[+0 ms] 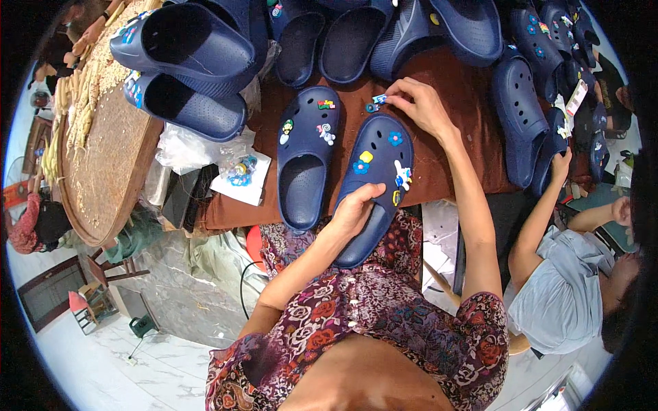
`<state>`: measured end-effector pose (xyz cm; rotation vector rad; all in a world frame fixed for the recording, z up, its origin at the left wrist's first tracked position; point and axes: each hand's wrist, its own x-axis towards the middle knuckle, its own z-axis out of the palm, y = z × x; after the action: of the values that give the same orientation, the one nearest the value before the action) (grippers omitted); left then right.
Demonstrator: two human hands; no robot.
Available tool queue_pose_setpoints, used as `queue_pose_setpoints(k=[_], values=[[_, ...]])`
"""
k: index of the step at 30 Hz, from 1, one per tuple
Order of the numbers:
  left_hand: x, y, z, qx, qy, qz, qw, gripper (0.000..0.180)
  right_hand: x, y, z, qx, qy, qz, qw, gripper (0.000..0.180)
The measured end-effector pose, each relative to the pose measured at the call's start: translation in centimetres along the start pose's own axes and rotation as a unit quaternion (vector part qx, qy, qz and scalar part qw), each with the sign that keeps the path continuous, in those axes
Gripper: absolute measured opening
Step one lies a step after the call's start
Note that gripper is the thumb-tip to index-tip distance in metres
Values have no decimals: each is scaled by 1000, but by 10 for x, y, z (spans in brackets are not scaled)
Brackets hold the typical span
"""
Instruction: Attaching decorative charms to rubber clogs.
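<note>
Nearest in, the heel end of a navy blue foam clog with small coloured charms pressed into its perforated toe (373, 181) is gripped by the left hand (355, 209), fingers curled over the rim of the foot opening. The clog is hanging off the near edge of the brown cloth-covered table (473, 137), heel over the lap, toe resting on the cloth. Just past the toe, a small blue charm (377, 101) is pinched at the fingertips of the right hand (419, 103); it looks clenched on that one piece, though what exactly is held is too small to be made out.

Just to the left, a second matching navy clog with charms (307, 154) is laid flat on the cloth. Further left, near that edge, a crumpled clear plastic bag of loose charms (236, 168) is seen.

What could go wrong: the tiny charm could easily be dropped from such a light pinch and lost among the clutter. The held clog could also be tipped off the edge if the left hand's grip is loosened, since half of it is unsupported.

Toward the far edge, a heap of plain navy clogs (199, 48) is piled up, cut off by the frame. A round woven tray (103, 151) is seen at far left. Another person in a grey shirt (569, 288) is seated at right, one hand raised to the table edge; what is being handled there is hidden.
</note>
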<state>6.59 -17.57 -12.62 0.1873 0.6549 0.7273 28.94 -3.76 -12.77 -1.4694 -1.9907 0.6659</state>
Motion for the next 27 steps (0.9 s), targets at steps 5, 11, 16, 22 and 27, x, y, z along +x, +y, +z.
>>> queue_pose_setpoints(k=[5, 11, 16, 22, 27], values=[[-2, 2, 3, 5, 3, -1, 1000, 41, -5, 1, 2, -20, 12, 30, 999, 21], [-1, 2, 1, 1, -5, -7, 1000, 41, 6, 4, 12, -17, -46, -59, 997, 26], [-1, 3, 2, 2, 9, -7, 1000, 42, 15, 8, 17, -38, -73, -67, 994, 27], [1, 0, -1, -4, 10, -6, 1000, 41, 15, 5, 17, -15, -78, -68, 994, 22], [2, -2, -4, -10, -3, -2, 1000, 39, -6, -2, 10, 36, -17, -47, 998, 16]])
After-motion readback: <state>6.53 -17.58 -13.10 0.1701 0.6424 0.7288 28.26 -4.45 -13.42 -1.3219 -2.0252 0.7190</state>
